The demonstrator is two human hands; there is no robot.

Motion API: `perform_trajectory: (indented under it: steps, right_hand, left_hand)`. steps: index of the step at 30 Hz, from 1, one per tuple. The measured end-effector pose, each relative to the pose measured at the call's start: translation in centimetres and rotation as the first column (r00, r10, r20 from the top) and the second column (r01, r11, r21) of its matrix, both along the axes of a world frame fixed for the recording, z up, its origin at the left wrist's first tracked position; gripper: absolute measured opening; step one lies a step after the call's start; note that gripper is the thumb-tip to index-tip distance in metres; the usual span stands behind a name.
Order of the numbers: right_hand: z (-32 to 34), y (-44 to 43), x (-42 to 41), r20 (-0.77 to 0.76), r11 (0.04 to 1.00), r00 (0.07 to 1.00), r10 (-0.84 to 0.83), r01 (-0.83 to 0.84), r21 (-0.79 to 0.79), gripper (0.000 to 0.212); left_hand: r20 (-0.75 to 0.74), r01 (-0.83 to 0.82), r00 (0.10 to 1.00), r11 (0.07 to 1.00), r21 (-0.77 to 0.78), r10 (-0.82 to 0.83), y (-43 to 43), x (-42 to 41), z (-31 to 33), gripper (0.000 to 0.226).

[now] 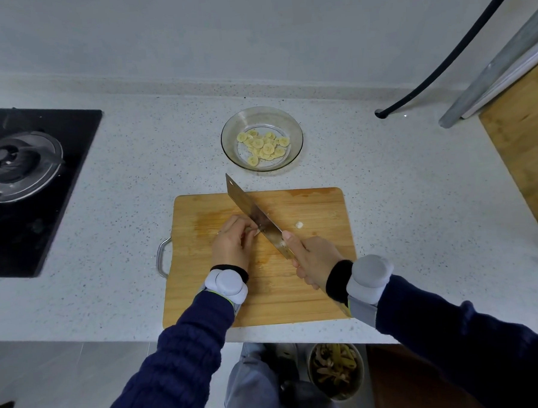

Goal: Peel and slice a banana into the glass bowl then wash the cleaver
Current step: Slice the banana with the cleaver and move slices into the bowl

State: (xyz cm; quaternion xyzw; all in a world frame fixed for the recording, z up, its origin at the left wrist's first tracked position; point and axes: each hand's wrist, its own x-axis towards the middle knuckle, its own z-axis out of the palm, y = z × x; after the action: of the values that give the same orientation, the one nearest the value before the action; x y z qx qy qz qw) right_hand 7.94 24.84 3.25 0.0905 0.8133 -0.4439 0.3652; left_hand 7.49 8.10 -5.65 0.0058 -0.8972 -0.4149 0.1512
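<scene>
On the wooden cutting board [312,289] my right hand [312,259] grips the handle of the steel cleaver [252,212], whose blade slants up and to the left. My left hand [232,241] sits against the blade's left side, its curled fingers pinching a small pale banana piece [256,233] that is mostly hidden. One small banana bit [299,224] lies loose on the board, right of the blade. The glass bowl [293,126] stands behind the board and holds several banana slices [263,146].
A black gas hob [43,197] with a burner is at the left. A second wooden board [523,146] leans at the right, and a black hose [441,60] runs down to the counter. Under the counter edge stands a bin with peels [335,368].
</scene>
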Motion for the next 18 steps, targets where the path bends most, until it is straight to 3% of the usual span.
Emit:
perform_trajectory:
  steps: [11,15,18]
  right_hand:
    - [-1.4,-0.2,-0.2,-0.035,0.999,0.999,0.04,-0.039,0.026,0.072]
    - [-1.4,0.1,0.1,-0.004,0.996,0.998,-0.058,0.058,-0.07,0.052]
    - [-1.7,0.3,0.4,-0.08,0.991,0.991,-0.104,0.096,-0.096,0.049]
  left_hand:
    - [-0.004,0.0,1.0,1.0,-0.011,0.0,0.0,0.0,-0.1,0.006]
    - [0.013,-0.008,1.0,1.0,0.004,0.007,0.0,0.0,0.0,0.009]
    - [0.015,-0.004,1.0,1.0,0.014,0.004,0.1,0.0,0.1,0.008]
